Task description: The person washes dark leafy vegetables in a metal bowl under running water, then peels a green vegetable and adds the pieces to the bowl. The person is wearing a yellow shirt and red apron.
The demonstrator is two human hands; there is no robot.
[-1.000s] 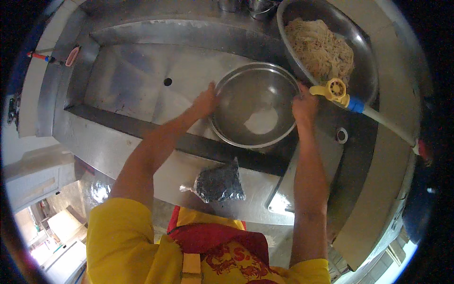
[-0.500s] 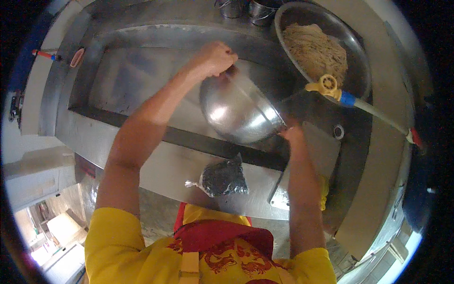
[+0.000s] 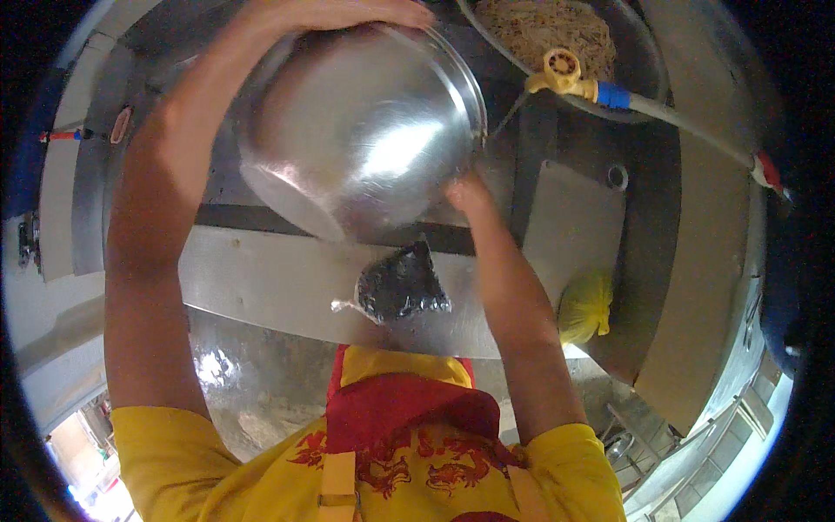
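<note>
A large shiny metal bowl (image 3: 348,130) is raised over the sink trough, tipped on its side with its rounded outside toward me and its rim to the right. My left hand (image 3: 383,12) grips the far part of the rim, fingers stretched along it. At the near right of the rim, my right hand (image 3: 468,195) holds on, its fingers partly hidden by the bowl. What is inside the bowl cannot be seen. On the near ledge lies a knotted clear plastic bag with dark contents (image 3: 402,285), below the bowl and touched by neither hand.
A big metal basin (image 3: 654,74) with a tan, stringy mass (image 3: 557,33) stands at the far right. A yellow tap nozzle (image 3: 561,74) on a hose reaches over its edge. A flat board (image 3: 570,209) and a yellow bag (image 3: 585,306) lie right of my right arm.
Both hands have lifted the bowl up and to the left, and it tips further over. It looks larger and nearer now. The view has shifted a little, too.
</note>
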